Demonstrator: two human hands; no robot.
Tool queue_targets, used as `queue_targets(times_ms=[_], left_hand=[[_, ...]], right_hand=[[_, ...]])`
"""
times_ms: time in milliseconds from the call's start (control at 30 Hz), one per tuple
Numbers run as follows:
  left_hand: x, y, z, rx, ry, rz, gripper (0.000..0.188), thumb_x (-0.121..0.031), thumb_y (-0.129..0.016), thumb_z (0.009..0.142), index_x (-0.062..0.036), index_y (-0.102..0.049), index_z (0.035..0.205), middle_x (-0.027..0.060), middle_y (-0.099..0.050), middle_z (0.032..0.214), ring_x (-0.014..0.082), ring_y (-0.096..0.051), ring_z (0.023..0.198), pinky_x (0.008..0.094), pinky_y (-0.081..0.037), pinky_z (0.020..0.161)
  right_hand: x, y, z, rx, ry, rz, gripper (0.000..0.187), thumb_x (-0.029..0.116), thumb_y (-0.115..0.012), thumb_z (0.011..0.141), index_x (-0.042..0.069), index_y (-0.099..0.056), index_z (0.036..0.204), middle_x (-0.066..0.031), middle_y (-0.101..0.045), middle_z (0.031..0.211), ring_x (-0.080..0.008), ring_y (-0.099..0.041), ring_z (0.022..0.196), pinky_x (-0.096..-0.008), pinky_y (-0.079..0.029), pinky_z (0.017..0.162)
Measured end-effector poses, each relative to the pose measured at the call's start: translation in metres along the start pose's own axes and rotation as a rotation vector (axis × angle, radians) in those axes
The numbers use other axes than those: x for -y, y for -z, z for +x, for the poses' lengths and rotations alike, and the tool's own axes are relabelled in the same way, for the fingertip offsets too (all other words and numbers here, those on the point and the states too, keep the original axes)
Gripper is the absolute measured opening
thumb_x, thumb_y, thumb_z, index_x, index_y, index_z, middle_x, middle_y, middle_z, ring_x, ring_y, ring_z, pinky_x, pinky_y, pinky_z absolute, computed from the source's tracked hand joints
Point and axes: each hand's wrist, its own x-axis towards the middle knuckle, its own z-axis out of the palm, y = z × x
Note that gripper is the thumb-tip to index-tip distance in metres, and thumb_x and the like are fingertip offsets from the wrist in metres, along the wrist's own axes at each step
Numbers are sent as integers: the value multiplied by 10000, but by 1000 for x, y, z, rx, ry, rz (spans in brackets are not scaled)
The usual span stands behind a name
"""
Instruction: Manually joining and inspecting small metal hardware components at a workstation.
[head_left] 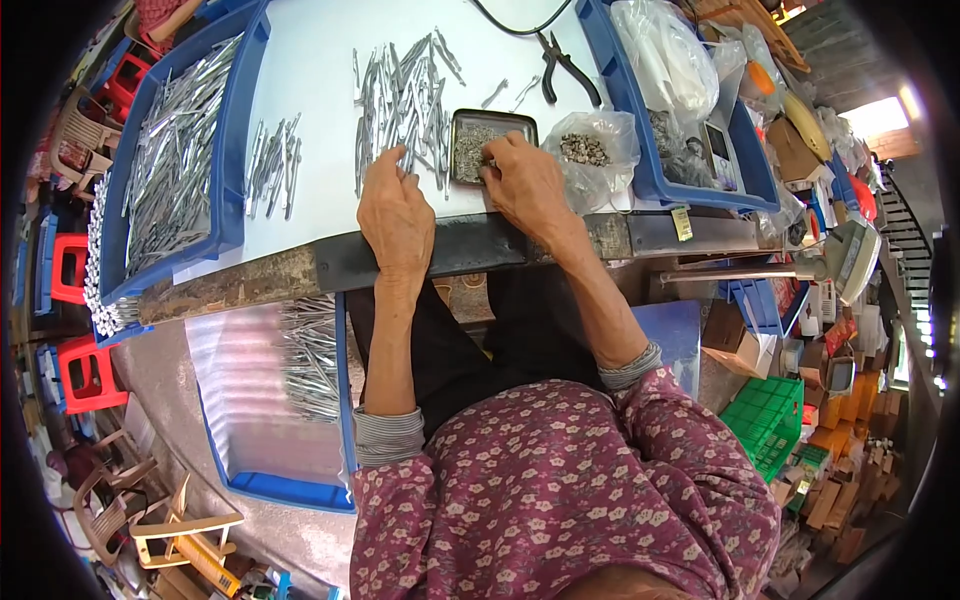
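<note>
Over the near right edge of a small dark-rimmed tin [455, 120] is my right hand [528, 185], its thumb and fingers pinched together above tiny metal parts [472, 150]. Whatever sits in that pinch is too small to make out. My left hand [397, 215] is at the near end of a loose pile of thin silvery metal strips [400, 95], fingers bent and drawn together. Its fingertips reach the strips, but what they grip is hidden. Right of the tin lies a clear plastic bag [612, 150] with small brownish metal pieces [585, 150] in it.
Black-handled pliers [568, 70] lie behind the bag. A blue tray [232, 190] full of strips stands left, near a smaller strip pile [273, 165]. At the right is a blue bin [650, 170] of bags. Below the worn table edge [470, 245] sits another blue tray [285, 485].
</note>
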Motion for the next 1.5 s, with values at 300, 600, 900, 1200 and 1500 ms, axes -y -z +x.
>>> queue_targets(times_ms=[300,600,900,1200,1500], left_hand=[[-3,2,1,-2,-8,-44,212,36,-498,748,18,-541,955,145,-538,808,280,-539,713,362,-423,650],[-6,4,-1,2,-58,-55,210,25,-502,772,15,-541,977,140,-541,814,270,-541,689,353,-431,625],[-25,-16,9,259,216,-505,187,0,-428,822,46,-534,968,144,-573,834,201,-548,704,300,-438,646],[-14,-19,1,35,52,-320,216,32,-430,800,43,-534,989,166,-567,922,260,-564,830,321,-443,734],[-14,-16,0,62,41,-294,201,43,-430,790,40,-529,966,165,-552,899,286,-555,808,337,-441,728]], right_hand=[[-6,-11,3,-29,19,-35,72,82,-551,742,15,-540,767,-163,-558,774,-362,-554,682,-422,-434,593],[-7,-8,3,-62,11,56,94,81,-531,750,-8,-510,765,-189,-553,723,-354,-548,644,-412,-424,580],[-7,0,-1,-112,-96,324,125,93,-538,771,-20,-540,824,-179,-571,681,-298,-573,614,-362,-444,564],[-8,4,3,23,-12,208,141,94,-566,740,-1,-548,843,-163,-553,760,-321,-557,681,-378,-436,616],[-5,-9,6,-5,14,88,75,75,-546,730,12,-528,768,-157,-542,749,-360,-538,669,-416,-420,585]])
